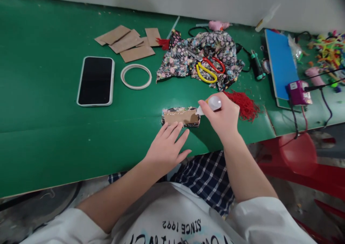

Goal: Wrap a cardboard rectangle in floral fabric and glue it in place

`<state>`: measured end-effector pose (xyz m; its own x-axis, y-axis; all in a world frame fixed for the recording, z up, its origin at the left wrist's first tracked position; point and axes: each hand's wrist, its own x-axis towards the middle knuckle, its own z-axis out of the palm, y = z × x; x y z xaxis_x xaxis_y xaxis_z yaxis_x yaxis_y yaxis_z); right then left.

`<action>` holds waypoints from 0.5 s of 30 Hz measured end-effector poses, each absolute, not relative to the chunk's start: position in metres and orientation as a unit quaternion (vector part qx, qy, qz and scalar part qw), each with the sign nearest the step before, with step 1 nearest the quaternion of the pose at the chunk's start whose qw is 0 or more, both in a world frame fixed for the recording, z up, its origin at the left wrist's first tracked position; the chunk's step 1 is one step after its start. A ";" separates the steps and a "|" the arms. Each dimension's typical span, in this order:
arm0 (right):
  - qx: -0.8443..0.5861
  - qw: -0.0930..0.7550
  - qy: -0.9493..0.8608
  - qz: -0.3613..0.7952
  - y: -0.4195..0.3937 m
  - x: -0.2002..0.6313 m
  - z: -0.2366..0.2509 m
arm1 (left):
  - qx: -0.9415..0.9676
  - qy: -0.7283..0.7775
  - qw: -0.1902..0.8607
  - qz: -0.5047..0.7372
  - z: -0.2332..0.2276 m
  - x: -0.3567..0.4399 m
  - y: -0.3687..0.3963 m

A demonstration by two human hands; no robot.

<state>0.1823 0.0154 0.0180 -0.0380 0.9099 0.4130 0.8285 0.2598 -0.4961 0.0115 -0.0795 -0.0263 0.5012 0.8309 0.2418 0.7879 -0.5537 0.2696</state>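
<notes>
A small brown cardboard strip [183,117] lies on a piece of floral fabric [163,118] near the table's front edge. Glistening wet glue runs along the strip's far side. My right hand [225,116] grips a glue bottle [214,103], tilted so that its nozzle points at the strip's right end. Flat beside the strip, my left hand [167,147] has its fingers spread, the fingertips resting at the strip's near edge. Beyond them, a larger crumpled floral cloth [175,62] carries scissors [207,71] with one red and one yellow handle.
Several cardboard pieces [137,50], a roll of tape [136,77] and a phone [95,81] lie to the left on the green table [48,129]. To the right are red threads [244,105], a utility knife [257,65], a blue board [280,64], a purple box [299,93] with cables and a pink glue gun [219,25].
</notes>
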 end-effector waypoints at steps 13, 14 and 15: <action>-0.582 0.311 -0.750 0.054 0.011 0.187 0.019 | 0.866 0.465 0.061 0.175 -0.026 0.012 -0.079; -0.583 0.311 -0.748 0.054 0.010 0.188 0.019 | 0.866 0.465 0.061 0.175 -0.026 0.012 -0.079; -0.585 0.316 -0.745 0.055 0.010 0.188 0.019 | 0.866 0.465 0.060 0.176 -0.026 0.012 -0.079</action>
